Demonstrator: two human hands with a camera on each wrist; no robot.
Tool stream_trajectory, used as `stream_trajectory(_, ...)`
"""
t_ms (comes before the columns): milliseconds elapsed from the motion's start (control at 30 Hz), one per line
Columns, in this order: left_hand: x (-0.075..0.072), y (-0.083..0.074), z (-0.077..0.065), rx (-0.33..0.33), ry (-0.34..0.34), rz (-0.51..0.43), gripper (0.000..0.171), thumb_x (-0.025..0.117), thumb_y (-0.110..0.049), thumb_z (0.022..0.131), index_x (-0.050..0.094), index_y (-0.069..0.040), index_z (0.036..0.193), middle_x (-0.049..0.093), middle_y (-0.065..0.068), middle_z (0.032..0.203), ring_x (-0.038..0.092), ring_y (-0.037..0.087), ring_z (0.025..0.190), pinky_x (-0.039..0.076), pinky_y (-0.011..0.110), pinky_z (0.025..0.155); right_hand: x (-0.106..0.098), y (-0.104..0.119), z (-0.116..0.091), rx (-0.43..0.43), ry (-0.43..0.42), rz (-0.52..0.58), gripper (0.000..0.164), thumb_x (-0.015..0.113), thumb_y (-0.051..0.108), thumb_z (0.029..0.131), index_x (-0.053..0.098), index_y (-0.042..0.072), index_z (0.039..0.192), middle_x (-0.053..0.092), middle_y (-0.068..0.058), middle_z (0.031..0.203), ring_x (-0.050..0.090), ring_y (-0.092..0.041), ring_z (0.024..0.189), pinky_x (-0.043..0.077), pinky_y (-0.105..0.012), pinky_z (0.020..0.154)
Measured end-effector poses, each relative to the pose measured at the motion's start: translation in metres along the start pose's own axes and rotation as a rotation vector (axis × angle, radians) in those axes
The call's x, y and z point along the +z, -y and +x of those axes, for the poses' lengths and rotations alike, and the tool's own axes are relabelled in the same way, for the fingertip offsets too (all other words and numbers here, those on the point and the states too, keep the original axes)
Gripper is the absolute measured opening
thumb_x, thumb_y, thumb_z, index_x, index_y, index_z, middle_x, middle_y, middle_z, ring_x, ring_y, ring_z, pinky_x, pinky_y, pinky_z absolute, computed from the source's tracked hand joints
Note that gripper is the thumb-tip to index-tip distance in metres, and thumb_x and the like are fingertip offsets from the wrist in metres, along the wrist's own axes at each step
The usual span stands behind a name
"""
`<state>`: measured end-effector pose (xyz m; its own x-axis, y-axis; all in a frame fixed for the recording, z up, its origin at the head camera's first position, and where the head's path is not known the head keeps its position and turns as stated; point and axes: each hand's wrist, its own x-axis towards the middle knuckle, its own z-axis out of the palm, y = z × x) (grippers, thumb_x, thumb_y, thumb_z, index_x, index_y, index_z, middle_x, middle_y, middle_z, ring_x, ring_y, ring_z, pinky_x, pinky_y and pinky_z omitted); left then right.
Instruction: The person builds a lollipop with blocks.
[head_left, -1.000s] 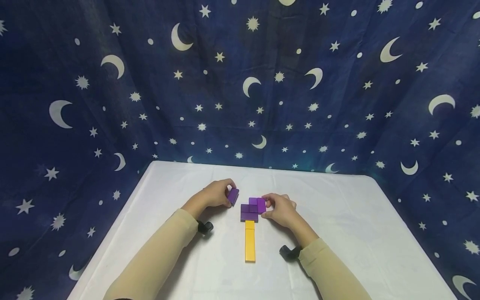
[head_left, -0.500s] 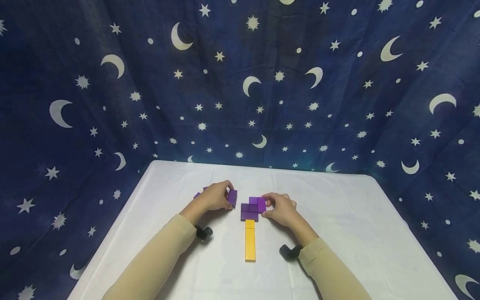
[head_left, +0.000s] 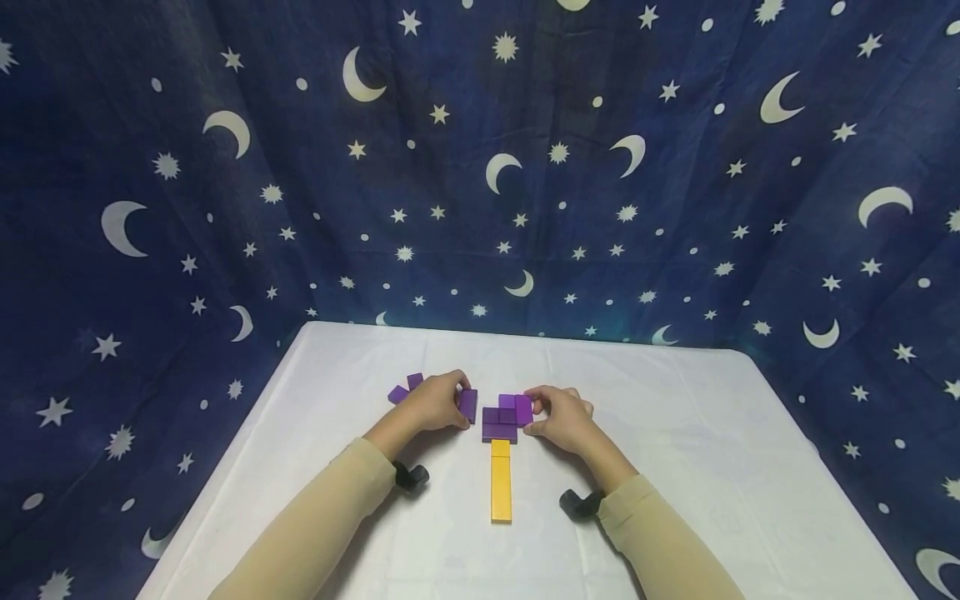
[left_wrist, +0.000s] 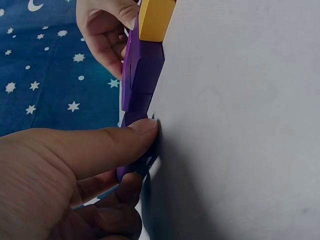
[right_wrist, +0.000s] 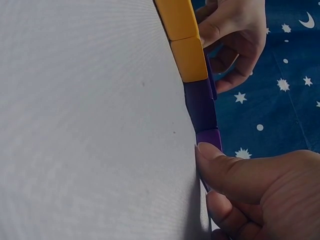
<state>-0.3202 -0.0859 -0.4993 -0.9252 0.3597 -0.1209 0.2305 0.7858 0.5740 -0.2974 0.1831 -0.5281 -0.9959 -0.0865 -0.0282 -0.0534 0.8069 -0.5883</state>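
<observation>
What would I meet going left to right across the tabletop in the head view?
Leftmost purple block, neighbouring purple block, left hand, dark purple rectangular block, long yellow rectangular block, bright purple rectangular block, right hand.

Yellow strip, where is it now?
In the head view, the yellow strip lies on the white table, just right of centre, between the two sleeves, its far end by the purple blocks.

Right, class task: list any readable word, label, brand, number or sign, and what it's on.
None: no readable text on the purple blocks, yellow blocks or white tablecloth.
The navy backdrop bears only moons, stars and dots.
Any lettering on the black wrist cameras would be illegibly small.
</observation>
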Motion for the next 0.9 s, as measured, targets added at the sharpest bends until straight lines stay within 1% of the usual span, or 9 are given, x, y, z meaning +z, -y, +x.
stream_trajectory(200,0.0025,-0.0022,-0.0002,-0.001,-0.007,0.011,0.064,0.099,-0.020,0.075,0.065,-0.012,0.129,0.068,0.000,0.094,0.064,0.018,0.084,0.055,0.042,0.087,0.0004,-0.0005,0.0003,0.000,-0.004,0.003,0.064,0.098,0.020,0.077,0.072,0.019,0.136,0.063,0.004,0.092,0.050,-0.026,0.112,0.025,-0.058,0.108)
stream_trajectory(633,0.0048,-0.0076,-0.0005,0.000,-0.010,-0.017,0.068,0.101,-0.024,0.072,0.067,-0.009,0.128,0.064,0.001,0.088,0.060,0.019,0.082,0.052,0.039,0.083,0.0006,-0.0015,0.0010,-0.002,-0.003,0.001,0.064,0.097,0.021,0.077,0.073,0.020,0.136,0.063,0.004,0.093,0.051,-0.026,0.111,0.026,-0.057,0.109)
stream_trajectory(900,0.0066,-0.0076,-0.0003,0.011,-0.026,0.004,0.073,0.102,-0.027,0.070,0.067,-0.008,0.130,0.063,0.000,0.085,0.060,0.018,0.080,0.052,0.039,0.084,0.0027,-0.0037,0.0015,-0.006,-0.012,0.006,0.064,0.098,0.020,0.076,0.073,0.020,0.135,0.064,0.005,0.094,0.051,-0.026,0.112,0.025,-0.058,0.110)
